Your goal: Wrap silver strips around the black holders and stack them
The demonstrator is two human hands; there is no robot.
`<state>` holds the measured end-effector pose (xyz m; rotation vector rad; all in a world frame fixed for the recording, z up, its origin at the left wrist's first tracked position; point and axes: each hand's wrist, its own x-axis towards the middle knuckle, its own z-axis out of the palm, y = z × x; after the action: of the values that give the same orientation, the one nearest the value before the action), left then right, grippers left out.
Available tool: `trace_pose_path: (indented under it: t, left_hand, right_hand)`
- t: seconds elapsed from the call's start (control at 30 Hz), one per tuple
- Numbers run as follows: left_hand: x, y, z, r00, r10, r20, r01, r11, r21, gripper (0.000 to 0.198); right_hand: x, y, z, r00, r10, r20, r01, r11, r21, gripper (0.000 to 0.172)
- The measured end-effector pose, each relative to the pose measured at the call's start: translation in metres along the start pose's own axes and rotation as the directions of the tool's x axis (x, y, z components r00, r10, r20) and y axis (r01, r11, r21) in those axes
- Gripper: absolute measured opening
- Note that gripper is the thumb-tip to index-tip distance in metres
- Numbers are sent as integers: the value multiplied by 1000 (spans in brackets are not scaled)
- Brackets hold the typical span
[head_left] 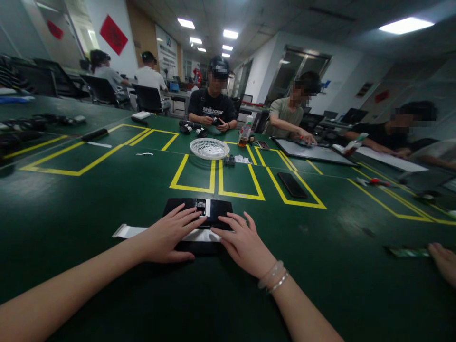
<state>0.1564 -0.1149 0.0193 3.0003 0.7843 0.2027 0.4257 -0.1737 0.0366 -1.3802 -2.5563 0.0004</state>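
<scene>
A flat black casing lies on the green table in front of me, with a small square opening at its centre. A white flat ribbon-like strip runs across its near part and sticks out to the left. My left hand rests on the left side of the casing and strip, fingers spread and flat. On the right side my right hand lies with its fingers apart, touching the casing and the strip's right end. A bracelet circles my right wrist. My palms hide part of the casing.
A white plastic basket, a bottle and a phone stand or lie farther off among yellow tape outlines. Several people sit around the table. A co-worker's hand touches a green board at the right edge.
</scene>
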Motion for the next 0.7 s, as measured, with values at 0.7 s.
trace_pose_path:
  t: [0.7]
  left_hand:
    - [-126,-197,-11,578,-509,-638,610,789,-77,70]
  right_hand:
    - [0,11,-2,982,133,-136,-138,990,-27,37]
